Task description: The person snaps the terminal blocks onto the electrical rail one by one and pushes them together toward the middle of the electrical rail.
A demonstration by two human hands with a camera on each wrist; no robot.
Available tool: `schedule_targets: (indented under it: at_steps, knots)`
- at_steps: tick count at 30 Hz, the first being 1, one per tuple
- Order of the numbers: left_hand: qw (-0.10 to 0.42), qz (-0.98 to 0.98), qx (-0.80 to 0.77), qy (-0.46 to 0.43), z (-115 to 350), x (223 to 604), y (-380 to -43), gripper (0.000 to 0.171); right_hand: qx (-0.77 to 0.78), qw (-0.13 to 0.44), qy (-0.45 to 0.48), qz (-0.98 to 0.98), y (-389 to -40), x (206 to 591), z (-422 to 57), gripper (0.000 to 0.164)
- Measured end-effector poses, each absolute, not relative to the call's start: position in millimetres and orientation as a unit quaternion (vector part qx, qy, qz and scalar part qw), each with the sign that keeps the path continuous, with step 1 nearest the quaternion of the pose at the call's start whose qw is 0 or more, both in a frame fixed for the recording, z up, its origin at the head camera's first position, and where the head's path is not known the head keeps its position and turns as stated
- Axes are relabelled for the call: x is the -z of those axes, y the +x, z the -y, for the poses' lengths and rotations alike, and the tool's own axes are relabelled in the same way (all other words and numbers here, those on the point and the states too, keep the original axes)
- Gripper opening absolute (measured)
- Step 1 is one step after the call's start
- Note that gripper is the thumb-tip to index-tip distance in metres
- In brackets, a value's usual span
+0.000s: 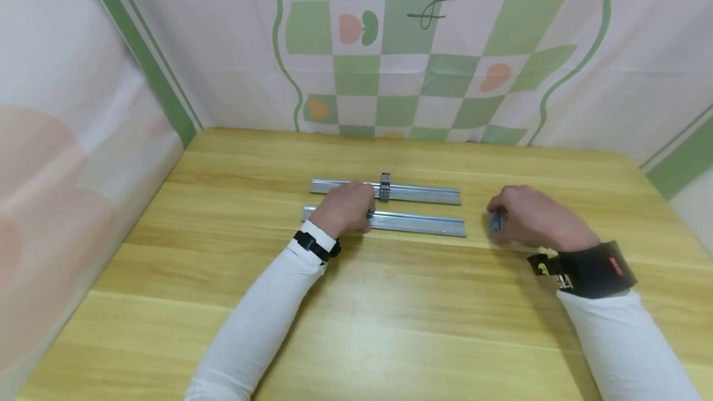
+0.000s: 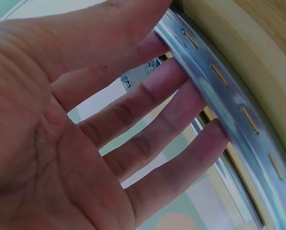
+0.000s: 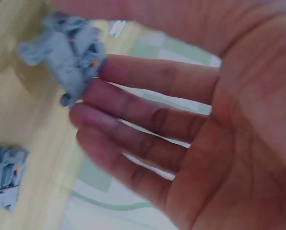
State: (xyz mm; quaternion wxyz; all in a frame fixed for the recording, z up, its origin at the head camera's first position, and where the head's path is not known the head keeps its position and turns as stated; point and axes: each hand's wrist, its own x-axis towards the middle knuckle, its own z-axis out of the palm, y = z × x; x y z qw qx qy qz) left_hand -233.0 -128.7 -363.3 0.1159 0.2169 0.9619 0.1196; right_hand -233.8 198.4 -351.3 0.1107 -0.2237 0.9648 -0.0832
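Observation:
Two slotted metal DIN rails lie roughly parallel on the table. My left hand grips the front DIN rail; in the left wrist view, the thumb is over one edge of that slotted rail and the fingertips meet the other. Grey terminal blocks sit clipped on the rear DIN rail, just beyond the left hand. To the right of the rails, my right hand pinches a grey terminal block. The right wrist view shows this block, somewhat blurred, between thumb and fingertips.
Another grey terminal block appears at the lower left of the right wrist view. The wooden table meets a patterned curtain along its back edge, and more curtain hangs on the left.

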Motion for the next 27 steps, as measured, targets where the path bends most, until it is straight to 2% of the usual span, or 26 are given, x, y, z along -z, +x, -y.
schedule_targets:
  at_steps: [9,19,27]
  knots:
    - [0.117,-0.964,-0.116,0.207,126.8,362.0,-232.0,0.016,0.219,0.033,-0.303,-0.927,-219.7,334.8,-160.8,0.051]
    - [0.121,-0.964,-0.112,0.21,126.1,362.9,-231.7,0.021,0.352,0.106,-0.298,-0.881,-230.2,327.7,-93.6,0.05]
    - [0.124,-0.963,-0.118,0.207,127.7,359.7,-231.4,0.021,0.403,0.146,-0.269,-0.863,-238.4,347.1,-74.8,0.047]
